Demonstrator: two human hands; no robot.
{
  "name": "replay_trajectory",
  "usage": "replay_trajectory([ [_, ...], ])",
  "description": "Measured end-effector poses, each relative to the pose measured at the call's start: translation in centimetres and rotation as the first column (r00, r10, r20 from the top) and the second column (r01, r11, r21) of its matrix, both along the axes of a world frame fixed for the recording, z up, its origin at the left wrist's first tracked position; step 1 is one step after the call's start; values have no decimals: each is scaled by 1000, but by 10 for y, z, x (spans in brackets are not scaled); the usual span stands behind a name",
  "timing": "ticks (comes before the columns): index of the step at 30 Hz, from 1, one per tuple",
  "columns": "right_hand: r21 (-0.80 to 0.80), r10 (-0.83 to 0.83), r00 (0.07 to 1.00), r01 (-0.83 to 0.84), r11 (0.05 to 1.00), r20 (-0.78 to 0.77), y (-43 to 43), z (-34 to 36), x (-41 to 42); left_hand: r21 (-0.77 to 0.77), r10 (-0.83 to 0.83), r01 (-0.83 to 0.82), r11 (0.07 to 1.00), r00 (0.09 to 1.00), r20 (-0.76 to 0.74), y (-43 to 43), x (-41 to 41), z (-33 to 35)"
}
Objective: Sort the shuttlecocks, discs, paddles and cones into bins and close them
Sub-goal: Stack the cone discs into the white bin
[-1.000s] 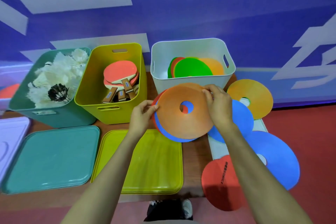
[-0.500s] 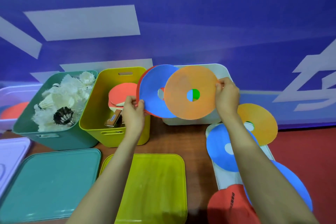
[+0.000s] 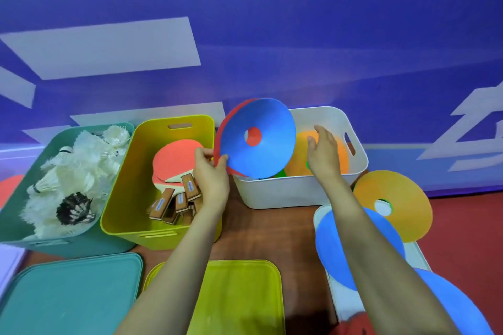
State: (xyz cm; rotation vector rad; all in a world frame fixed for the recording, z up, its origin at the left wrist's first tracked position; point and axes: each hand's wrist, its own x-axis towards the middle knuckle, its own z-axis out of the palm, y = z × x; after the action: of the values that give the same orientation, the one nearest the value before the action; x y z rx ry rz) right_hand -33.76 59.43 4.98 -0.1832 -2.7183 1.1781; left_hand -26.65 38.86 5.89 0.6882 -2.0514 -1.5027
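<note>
While left hand (image 3: 211,171) fingers pinch blue disc (image 3: 258,139) hiding red disc (image 3: 224,128), right hand (image 3: 322,152) fingers spread.

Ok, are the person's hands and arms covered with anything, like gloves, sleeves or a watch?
No. Both the left hand and the right hand are bare, without gloves, rings or a watch. Both forearms are bare too, with no sleeve in view.

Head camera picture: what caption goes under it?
Left hand holds blue disc over white bin; right hand open above it.

A wooden table (image 3: 261,234) stands before a blue wall (image 3: 272,22) with white shapes; red floor (image 3: 468,239) beside it
</note>
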Motion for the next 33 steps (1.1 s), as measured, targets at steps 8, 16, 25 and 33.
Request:
replay_trajectory([
  [8, -77, 37, 988, -26, 997, 147, -5, -4, -24, 159, -227, 220, 962, 974, 24, 17, -46, -8],
  [16, 125, 101, 960, -137, 983, 261, 8, -10, -29, -185, -143, 134, 974, 989, -34, 31, -60, -5],
  [25, 134, 201, 934, -249, 959, 297, 6, -13, -13, -57, -353, 396, 917, 868, 350, 36, -66, -22],
  [33, 280, 195, 980, -194, 940, 25, 30, 8, 47, -528, -457, 420, 738, 887, 66, 51, -9, -17],
])
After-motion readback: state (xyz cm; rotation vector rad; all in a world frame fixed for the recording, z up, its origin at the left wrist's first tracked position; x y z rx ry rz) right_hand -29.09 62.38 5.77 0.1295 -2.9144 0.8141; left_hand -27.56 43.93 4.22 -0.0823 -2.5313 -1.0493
